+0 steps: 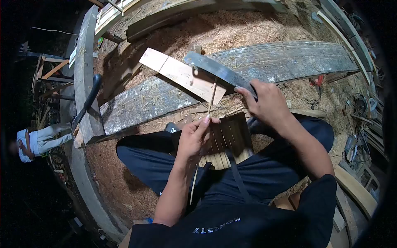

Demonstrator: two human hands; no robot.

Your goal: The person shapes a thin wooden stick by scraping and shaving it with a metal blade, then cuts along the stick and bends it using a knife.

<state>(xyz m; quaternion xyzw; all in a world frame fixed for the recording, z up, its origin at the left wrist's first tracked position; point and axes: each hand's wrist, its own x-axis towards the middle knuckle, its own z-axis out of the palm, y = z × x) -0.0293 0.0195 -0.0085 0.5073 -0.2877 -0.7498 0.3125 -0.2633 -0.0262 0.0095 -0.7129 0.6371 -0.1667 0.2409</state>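
My left hand [195, 136] pinches a thin wooden stick [213, 97] in front of my lap. The stick runs up over a pale wooden board [182, 75] and down past my wrist. My right hand [266, 101] is wrapped round the near end of a wide, flat metal blade [219, 71]. The blade lies across the upper end of the stick, above the pale board; whether it touches the board I cannot tell. That board rests on a long, weathered plank [144, 101]. My right fingers partly hide the blade's near end.
A slatted wooden piece [223, 138] stands between my legs. Wood shavings [231, 33] cover the ground. A grey beam [84, 66] with a dark curved handle [92, 93] is at the left. Another person [41, 138] is at the far left. A red-handled tool [318, 80] lies right.
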